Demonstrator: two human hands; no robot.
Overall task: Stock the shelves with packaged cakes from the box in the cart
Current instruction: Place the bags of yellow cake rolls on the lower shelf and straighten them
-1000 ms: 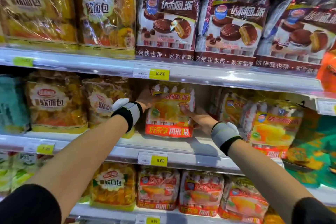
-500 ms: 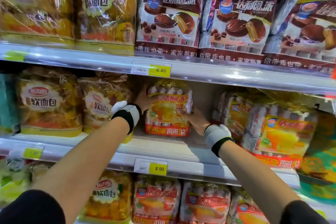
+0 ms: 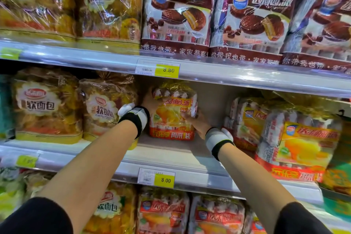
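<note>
Midway through restocking, the left hand (image 3: 152, 103) and right hand (image 3: 197, 122) each keep a curled grip on a yellow cake pack (image 3: 173, 116) standing deep on the middle shelf (image 3: 171, 155); open space beside it awaits more.

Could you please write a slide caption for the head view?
Both hands, left and right, set a yellow cake pack on the middle shelf.
</note>
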